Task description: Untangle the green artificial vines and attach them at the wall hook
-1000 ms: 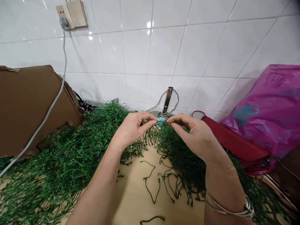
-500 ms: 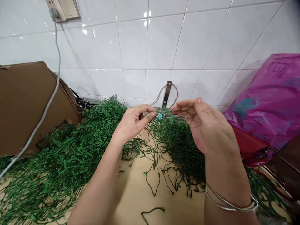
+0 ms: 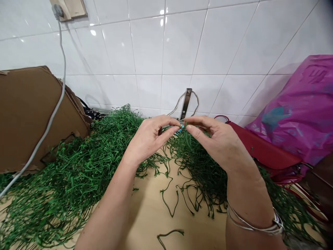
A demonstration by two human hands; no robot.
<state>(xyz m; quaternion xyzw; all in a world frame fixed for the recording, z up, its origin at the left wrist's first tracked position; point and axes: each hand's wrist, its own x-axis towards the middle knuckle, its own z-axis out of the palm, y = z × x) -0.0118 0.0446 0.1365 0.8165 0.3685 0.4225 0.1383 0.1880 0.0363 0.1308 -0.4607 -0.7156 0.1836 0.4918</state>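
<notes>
My left hand (image 3: pixel 152 139) is closed in a pinch, thumb and forefinger pressed on a thin green strand near the middle of the view. Close beside it, my right hand (image 3: pixel 217 140) pinches the same spot with thumb and fingers; the fingertips of both hands almost meet. A small blue-and-silver item (image 3: pixel 179 131), partly hidden, shows just behind the fingertips. Beneath my right hand is a dark heap of green cord-like strands (image 3: pixel 208 173). To the left spreads a larger, brighter green heap (image 3: pixel 85 177) with tufted ends.
Loose strands (image 3: pixel 170 233) lie on the pale wooden table (image 3: pixel 145 215). At left stand a cardboard box (image 3: pixel 33 118) and a hanging grey cable (image 3: pixel 53 114). A metal bracket (image 3: pixel 186 102) rises before the tiled wall. A red bag (image 3: pixel 262 147) and a pink plastic bag (image 3: pixel 301 111) sit right.
My right hand has moved left and slightly down to my left fingertips, its fingers going from spread to pinched. My left hand has shifted slightly right, still pinching.
</notes>
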